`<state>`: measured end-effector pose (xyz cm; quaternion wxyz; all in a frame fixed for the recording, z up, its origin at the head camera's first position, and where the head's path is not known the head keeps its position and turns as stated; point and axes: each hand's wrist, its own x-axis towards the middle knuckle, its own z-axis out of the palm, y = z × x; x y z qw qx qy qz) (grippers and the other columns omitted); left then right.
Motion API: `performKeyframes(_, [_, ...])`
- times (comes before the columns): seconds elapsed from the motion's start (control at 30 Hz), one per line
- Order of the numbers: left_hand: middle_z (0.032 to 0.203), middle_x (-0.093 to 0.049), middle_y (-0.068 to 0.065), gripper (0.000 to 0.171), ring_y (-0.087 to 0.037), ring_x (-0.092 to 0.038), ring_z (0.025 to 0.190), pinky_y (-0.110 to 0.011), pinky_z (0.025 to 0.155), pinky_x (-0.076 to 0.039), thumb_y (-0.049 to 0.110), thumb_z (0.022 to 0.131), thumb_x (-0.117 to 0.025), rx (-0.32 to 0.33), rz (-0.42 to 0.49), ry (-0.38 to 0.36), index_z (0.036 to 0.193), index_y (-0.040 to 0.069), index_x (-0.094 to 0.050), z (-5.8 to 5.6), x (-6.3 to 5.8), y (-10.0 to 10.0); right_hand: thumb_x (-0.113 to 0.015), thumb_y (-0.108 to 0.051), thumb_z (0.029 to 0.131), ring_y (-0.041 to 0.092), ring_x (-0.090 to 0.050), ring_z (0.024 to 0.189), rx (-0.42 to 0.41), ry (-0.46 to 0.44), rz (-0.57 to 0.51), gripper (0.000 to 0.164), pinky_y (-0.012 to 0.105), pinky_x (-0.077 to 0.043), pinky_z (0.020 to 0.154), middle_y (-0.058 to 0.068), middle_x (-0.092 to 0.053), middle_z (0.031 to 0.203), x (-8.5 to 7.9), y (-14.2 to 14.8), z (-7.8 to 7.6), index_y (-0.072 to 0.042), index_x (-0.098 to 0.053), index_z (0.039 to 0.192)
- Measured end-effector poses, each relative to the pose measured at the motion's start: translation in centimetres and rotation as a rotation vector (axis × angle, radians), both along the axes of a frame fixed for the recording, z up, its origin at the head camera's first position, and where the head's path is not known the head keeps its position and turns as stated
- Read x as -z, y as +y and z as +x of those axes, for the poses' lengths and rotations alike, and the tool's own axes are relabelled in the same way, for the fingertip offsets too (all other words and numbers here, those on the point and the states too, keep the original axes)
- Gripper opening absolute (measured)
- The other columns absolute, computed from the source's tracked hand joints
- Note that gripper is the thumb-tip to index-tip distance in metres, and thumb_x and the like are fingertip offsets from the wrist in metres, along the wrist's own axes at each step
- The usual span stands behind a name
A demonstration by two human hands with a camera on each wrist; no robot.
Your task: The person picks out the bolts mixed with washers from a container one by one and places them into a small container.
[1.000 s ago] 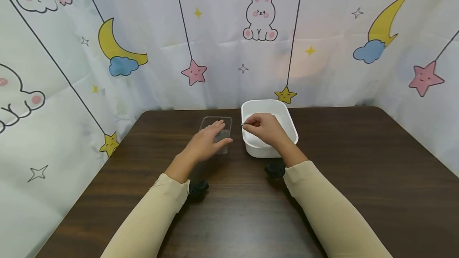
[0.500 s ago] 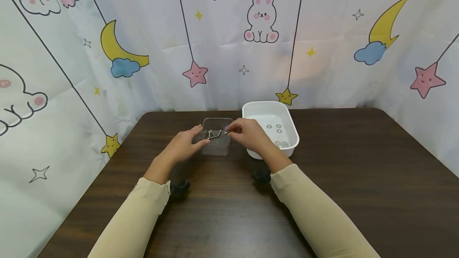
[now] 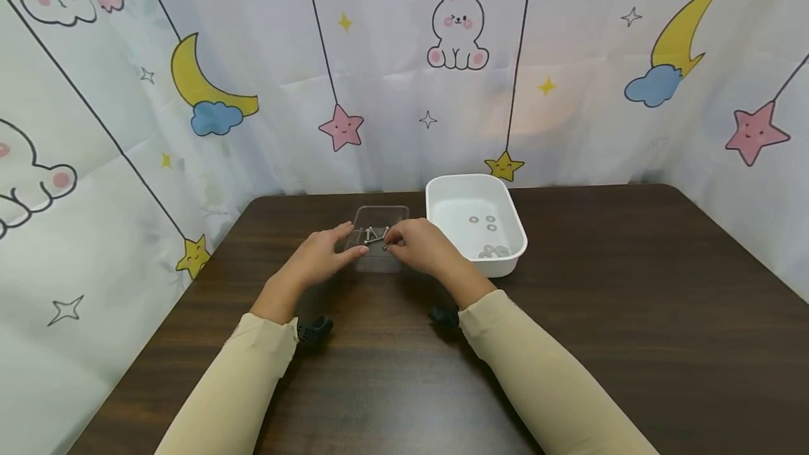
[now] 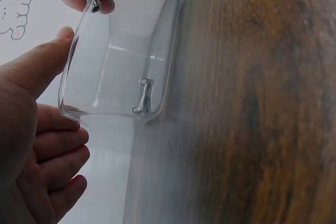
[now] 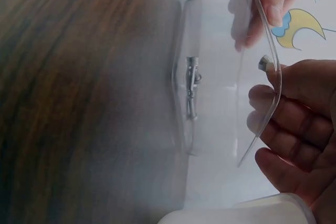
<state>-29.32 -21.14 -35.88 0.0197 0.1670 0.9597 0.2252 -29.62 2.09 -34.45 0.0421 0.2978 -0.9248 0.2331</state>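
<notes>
A clear plastic box (image 3: 380, 263) stands near the back of the table with several metal bolts (image 3: 371, 237) lying in it. My right hand (image 3: 425, 248) is over its right side and pinches a small bolt (image 4: 95, 7) between thumb and fingers. That bolt's end (image 5: 264, 63) also shows in the right wrist view, near the box rim. At the box's left side, my left hand (image 3: 312, 257) has its fingers extended. Its thumb and fingertips are close to the rim and wall; whether they touch, I cannot tell.
A white plastic tub (image 3: 461, 180) stands just right of the clear box, with several flat washers (image 3: 491, 227) on its floor. The dark wooden table (image 3: 600, 300) meets a patterned curtain (image 3: 379, 69) at the back.
My right hand has moved left from above the white tub to the clear box with the bolt. My left hand has drawn back left from over the box to its side.
</notes>
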Motion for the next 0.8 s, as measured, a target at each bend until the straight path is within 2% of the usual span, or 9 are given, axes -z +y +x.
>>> performKeyframes(0.23, [0.159,-0.033,-0.011,0.089,-0.034,-0.039,0.142,-0.056,0.112,-0.035,0.069,0.090,-0.052,-0.002,0.006,-0.006,0.153,0.009,-0.035,-0.15,0.07,-0.04,-0.067,-0.019,0.095,0.018,-0.069,0.096,-0.006,0.007,0.032,0.020,0.036,-0.056,0.086,0.003,-0.074,0.107,0.05,-0.02,0.17,-0.010,-0.076,0.110])
performKeyframes(0.53, [0.159,-0.033,-0.011,0.088,-0.033,-0.038,0.142,-0.055,0.113,-0.035,0.067,0.090,-0.053,-0.006,0.002,-0.006,0.153,0.009,-0.035,-0.12,0.03,0.01,-0.067,-0.022,0.095,0.014,-0.067,0.088,-0.041,0.039,0.031,0.016,0.035,-0.055,0.081,-0.002,-0.075,0.099,0.18,0.25,0.31,-0.014,-0.078,0.102])
performKeyframes(0.8, [0.159,-0.033,-0.011,0.087,-0.033,-0.038,0.142,-0.055,0.113,-0.035,0.067,0.091,-0.053,-0.007,0.005,-0.014,0.153,0.009,-0.035,-0.03,0.02,0.04,-0.066,-0.024,0.095,0.014,-0.066,0.087,-0.050,0.041,0.058,0.016,0.035,-0.055,0.081,-0.003,-0.075,0.097,0.22,0.29,0.23,-0.015,-0.078,0.101])
